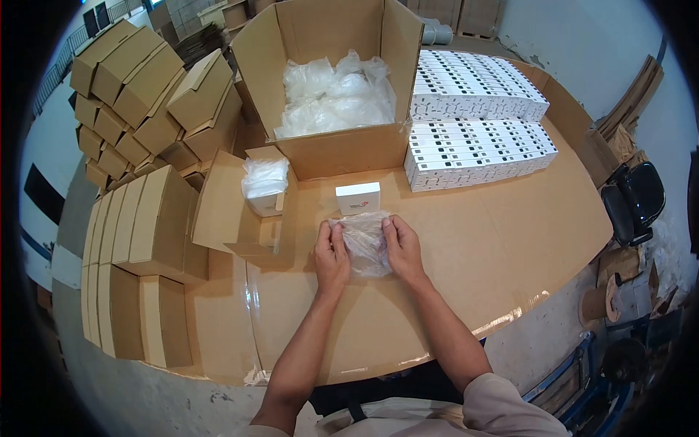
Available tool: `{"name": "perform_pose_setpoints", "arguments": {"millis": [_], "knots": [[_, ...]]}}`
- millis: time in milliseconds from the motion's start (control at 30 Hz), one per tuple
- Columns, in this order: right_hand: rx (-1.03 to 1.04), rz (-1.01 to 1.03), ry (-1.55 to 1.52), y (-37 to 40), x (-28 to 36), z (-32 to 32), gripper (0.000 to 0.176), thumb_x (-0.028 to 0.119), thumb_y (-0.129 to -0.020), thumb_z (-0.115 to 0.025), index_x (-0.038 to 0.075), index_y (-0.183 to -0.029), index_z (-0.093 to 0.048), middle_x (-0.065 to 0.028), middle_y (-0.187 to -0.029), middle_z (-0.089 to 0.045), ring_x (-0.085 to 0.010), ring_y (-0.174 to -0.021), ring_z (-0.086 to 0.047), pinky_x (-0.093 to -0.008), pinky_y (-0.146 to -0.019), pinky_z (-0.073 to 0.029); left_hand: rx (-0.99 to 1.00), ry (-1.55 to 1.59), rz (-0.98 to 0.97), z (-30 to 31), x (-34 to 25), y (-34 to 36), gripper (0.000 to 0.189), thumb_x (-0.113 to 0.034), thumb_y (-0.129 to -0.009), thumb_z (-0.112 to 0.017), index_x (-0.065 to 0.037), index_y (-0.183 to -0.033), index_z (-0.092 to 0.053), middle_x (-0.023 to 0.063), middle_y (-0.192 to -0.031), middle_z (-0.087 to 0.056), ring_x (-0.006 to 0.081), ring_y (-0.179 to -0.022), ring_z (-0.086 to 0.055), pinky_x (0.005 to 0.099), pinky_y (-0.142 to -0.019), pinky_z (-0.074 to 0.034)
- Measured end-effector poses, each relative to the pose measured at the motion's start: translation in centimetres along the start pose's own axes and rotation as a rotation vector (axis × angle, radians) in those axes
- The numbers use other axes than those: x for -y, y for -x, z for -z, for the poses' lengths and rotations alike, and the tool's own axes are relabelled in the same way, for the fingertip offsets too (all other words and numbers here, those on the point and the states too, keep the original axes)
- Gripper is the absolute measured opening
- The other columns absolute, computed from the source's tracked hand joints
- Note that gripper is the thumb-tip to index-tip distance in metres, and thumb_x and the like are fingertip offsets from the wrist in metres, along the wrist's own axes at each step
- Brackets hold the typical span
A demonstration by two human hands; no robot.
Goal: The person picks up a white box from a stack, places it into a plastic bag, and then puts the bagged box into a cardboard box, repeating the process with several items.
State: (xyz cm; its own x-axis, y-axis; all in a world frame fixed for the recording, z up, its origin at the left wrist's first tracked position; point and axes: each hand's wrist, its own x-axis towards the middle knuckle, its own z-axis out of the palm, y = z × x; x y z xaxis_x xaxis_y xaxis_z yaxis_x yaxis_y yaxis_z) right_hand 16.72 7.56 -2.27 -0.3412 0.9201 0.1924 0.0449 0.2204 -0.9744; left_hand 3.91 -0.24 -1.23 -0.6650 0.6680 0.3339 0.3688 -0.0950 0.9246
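Note:
Between my two hands a clear plastic bag is held by its upper corners over the cardboard-covered table. My left hand pinches its left side, and my right hand pinches the right side. Just beyond the bag stands a small white box with a small red mark on its front. To the left, an open cardboard carton holds white boxes wrapped in plastic. Behind, a large open carton contains a heap of clear plastic bags.
Rows of white boxes are stacked at the back right. Brown cartons pile up at the far left, with more cartons along the table's left edge. A black chair stands off to the right.

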Motion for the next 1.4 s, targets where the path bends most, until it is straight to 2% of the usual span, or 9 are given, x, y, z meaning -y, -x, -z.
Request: {"name": "perform_pose_setpoints", "arguments": {"millis": [233, 433, 533, 633, 767, 1067, 1167, 1267, 1400], "knots": [[-0.226, 0.241, 0.234, 0.0, 1.2, -0.3, 0.021, 0.015, -0.105, -0.058, 0.001, -0.091, -0.056, -0.0054, -0.064, -0.055, -0.0112, -0.058, -0.046, -0.0311, -0.053, -0.039, 0.083, -0.135, -0.023, 0.7, 0.8, -0.4, 0.027, -0.022, -0.109, -0.050, -0.002, -0.095, -0.060, 0.0080, -0.066, -0.056, 0.0118, -0.060, -0.055, 0.0326, -0.058, -0.046], [0.078, -0.013, -0.130, -0.1, 0.8, 0.9, 0.021, 0.015, -0.099, -0.069, 0.000, -0.092, -0.056, -0.0086, -0.063, -0.058, -0.0065, -0.058, -0.051, -0.0297, -0.052, -0.041, 0.046, -0.025, 0.046, 0.9, 0.9, -0.4, 0.024, -0.023, -0.108, -0.054, -0.001, -0.099, -0.060, 0.0057, -0.074, -0.065, 0.0093, -0.061, -0.057, 0.0292, -0.056, -0.045], [0.141, 0.062, 0.067, -0.3, 0.0, 1.5, 0.021, 0.015, -0.099, -0.069, 0.000, -0.092, -0.056, -0.0073, -0.063, -0.057, -0.0062, -0.058, -0.048, -0.0287, -0.052, -0.041, 0.034, 0.088, 0.087, 0.7, 1.3, -0.5, 0.020, -0.022, -0.105, -0.060, -0.001, -0.104, -0.060, 0.0046, -0.076, -0.068, 0.0070, -0.056, -0.056, 0.0259, -0.050, -0.044], [0.038, 0.042, 0.066, -0.2, 0.2, 1.2, 0.017, 0.014, -0.103, -0.064, 0.002, -0.092, -0.057, 0.0028, -0.075, -0.057, -0.0018, -0.064, -0.047, -0.0243, -0.052, -0.037, 0.105, 0.304, 0.248, 0.0, -0.4, -0.1, 0.020, -0.017, -0.100, -0.067, -0.002, -0.109, -0.059, 0.0046, -0.075, -0.069, 0.0059, -0.052, -0.056, 0.0237, -0.044, -0.043], [0.021, -0.015, 0.010, -0.4, 0.7, 1.4, 0.031, 0.024, -0.105, -0.061, -0.001, -0.087, -0.057, -0.0079, -0.065, -0.057, -0.0073, -0.060, -0.050, -0.0300, -0.054, -0.042, 0.298, 0.248, 0.277, 0.4, -0.5, 0.0, 0.025, -0.013, -0.096, -0.073, -0.002, -0.112, -0.058, 0.0052, -0.071, -0.069, 0.0057, -0.048, -0.057, 0.0230, -0.038, -0.042], [-0.136, 0.037, 0.073, -1.1, -0.3, 2.8, 0.042, 0.029, -0.108, -0.052, 0.000, -0.079, -0.059, -0.0019, -0.065, -0.052, -0.0099, -0.065, -0.046, -0.0310, -0.061, -0.041, 0.270, 0.371, 0.252, 1.7, 0.4, -0.9, 0.017, -0.011, -0.103, -0.060, -0.003, -0.118, -0.057, 0.0001, -0.064, -0.060, 0.0061, -0.046, -0.051, 0.0244, -0.042, -0.042], [-0.110, 0.003, 0.045, -1.2, -0.2, 3.1, 0.042, 0.029, -0.108, -0.052, 0.000, -0.079, -0.059, -0.0010, -0.066, -0.052, -0.0092, -0.065, -0.045, -0.0299, -0.060, -0.039, 0.183, 0.185, 0.045, 2.0, -0.6, -0.4, 0.032, -0.004, -0.099, -0.062, -0.006, -0.130, -0.054, 0.0066, -0.093, -0.068, 0.0136, -0.079, -0.065, 0.0295, -0.069, -0.055], [-0.063, -0.031, 0.002, -0.9, -0.5, 3.1, 0.042, 0.029, -0.109, -0.052, 0.001, -0.079, -0.059, 0.0013, -0.067, -0.052, -0.0082, -0.065, -0.044, -0.0291, -0.060, -0.039, 0.134, -0.265, -0.495, 2.2, -1.5, -0.9, 0.050, 0.007, -0.087, -0.063, -0.011, -0.133, -0.059, 0.0110, -0.122, -0.064, 0.0260, -0.115, -0.060, 0.0396, -0.096, -0.052], [-0.029, -0.135, -0.205, -0.8, 0.1, 2.6, 0.042, 0.029, -0.109, -0.052, 0.002, -0.079, -0.060, 0.0052, -0.070, -0.053, -0.0058, -0.065, -0.045, -0.0282, -0.059, -0.038, 0.220, -0.438, -0.627, 2.5, -1.7, -1.2, 0.057, 0.011, -0.078, -0.064, -0.018, -0.127, -0.070, 0.0094, -0.139, -0.058, 0.0337, -0.133, -0.048, 0.0439, -0.108, -0.046]]}}
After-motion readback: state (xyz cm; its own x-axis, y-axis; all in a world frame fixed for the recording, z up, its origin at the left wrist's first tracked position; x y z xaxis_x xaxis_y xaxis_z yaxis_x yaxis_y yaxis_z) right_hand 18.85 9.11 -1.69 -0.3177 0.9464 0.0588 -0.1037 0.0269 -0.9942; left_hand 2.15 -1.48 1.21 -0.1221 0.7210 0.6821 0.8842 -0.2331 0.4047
